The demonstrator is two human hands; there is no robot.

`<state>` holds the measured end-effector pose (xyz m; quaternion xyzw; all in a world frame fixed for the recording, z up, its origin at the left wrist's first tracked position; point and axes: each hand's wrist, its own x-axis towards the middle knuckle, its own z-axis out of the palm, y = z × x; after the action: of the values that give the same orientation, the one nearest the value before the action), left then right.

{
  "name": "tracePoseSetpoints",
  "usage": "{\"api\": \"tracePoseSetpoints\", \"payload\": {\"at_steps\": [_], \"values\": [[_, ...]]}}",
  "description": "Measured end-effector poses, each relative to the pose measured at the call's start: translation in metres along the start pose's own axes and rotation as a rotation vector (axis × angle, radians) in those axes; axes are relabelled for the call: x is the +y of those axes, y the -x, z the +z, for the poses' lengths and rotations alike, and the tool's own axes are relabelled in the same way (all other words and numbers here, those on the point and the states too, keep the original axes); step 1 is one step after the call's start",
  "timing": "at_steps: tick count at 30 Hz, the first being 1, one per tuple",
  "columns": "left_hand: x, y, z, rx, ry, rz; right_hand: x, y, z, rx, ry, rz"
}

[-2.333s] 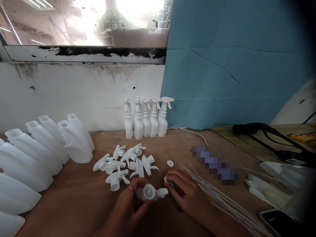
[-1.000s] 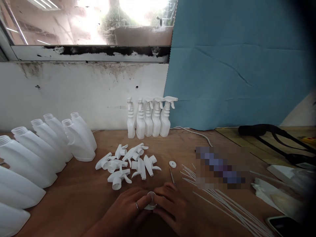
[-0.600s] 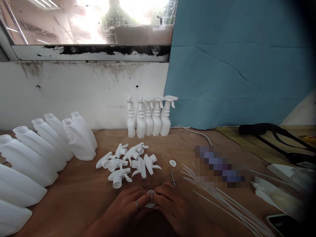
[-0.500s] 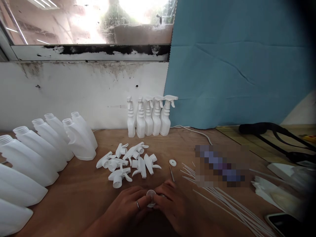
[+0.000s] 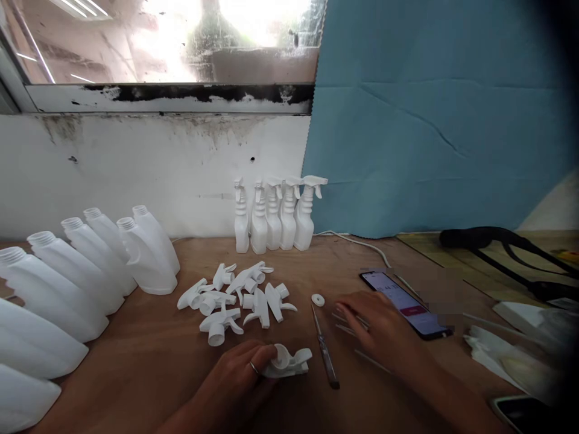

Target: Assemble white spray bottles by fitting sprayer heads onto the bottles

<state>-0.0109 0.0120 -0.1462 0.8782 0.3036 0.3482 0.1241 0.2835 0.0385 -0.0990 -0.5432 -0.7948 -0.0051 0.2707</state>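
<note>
My left hand (image 5: 244, 371), a ring on one finger, is closed on a white trigger sprayer head (image 5: 287, 361) held low over the wooden table (image 5: 145, 355). My right hand (image 5: 375, 328) reaches out to the right with its fingers stretched flat over several thin white dip tubes (image 5: 346, 322), holding nothing. A slim metal pick tool (image 5: 324, 348) lies between my hands. A small white disc (image 5: 318, 299) sits just beyond it.
A pile of loose sprayer heads (image 5: 235, 298) lies ahead. Open-necked white bottles (image 5: 76, 271) line the left side. Several finished spray bottles (image 5: 275, 214) stand against the wall. A lit phone (image 5: 404, 301) lies right of my hand, black straps (image 5: 506, 250) farther right.
My right hand has let go of the sprayer head and moved right onto the dip tubes. The left hand keeps the head, now turned on its side.
</note>
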Motion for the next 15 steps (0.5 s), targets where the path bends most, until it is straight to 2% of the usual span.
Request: {"api": "tracePoseSetpoints", "payload": {"at_steps": [2, 5, 10, 15], "values": [[0.001, -0.002, -0.001, 0.007, -0.008, 0.042, 0.024, -0.004, -0.006, -0.106, 0.107, 0.227], [0.003, -0.003, -0.002, 0.014, -0.024, 0.074, 0.049, -0.004, -0.005, -0.162, 0.120, 0.392], [0.001, 0.000, -0.002, -0.013, -0.034, 0.049, 0.059, -0.002, 0.004, -0.225, 0.006, 0.440], [-0.002, 0.002, 0.000, -0.020, -0.026, 0.040, 0.056, -0.004, 0.005, -0.171, -0.130, 0.442]]}}
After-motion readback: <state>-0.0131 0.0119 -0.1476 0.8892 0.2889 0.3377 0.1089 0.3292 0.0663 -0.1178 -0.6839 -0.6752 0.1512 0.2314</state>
